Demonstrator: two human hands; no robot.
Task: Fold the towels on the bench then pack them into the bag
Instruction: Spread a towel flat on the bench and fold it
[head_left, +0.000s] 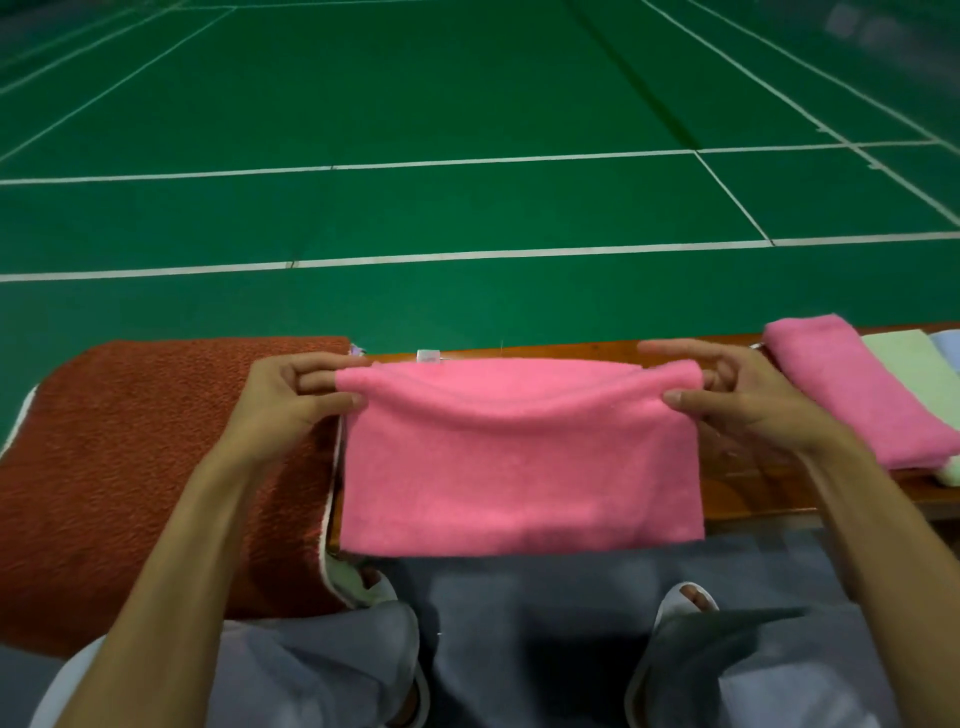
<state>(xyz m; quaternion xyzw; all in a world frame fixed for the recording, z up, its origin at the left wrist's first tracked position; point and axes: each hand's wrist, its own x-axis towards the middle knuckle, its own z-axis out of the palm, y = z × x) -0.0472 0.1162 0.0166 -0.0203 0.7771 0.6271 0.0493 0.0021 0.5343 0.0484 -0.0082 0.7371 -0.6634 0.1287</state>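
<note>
A pink towel (519, 457) lies doubled over on the wooden bench (748, 483) in front of me. My left hand (291, 400) pinches its far left corner between thumb and fingers. My right hand (748, 400) pinches the far right corner the same way, index finger stretched out. The far edge sags slightly between the two hands. To the right lies a folded pink towel (852, 395), with a pale green towel (909, 369) and a pale blue towel (948, 348) beside it. No bag shows in this view.
A thick red-brown textured cloth (156, 467) covers the bench to the left of the towel. Beyond the bench stretches a green court floor (467, 208) with white lines. My knees and slippered feet (685, 603) are below the bench's near edge.
</note>
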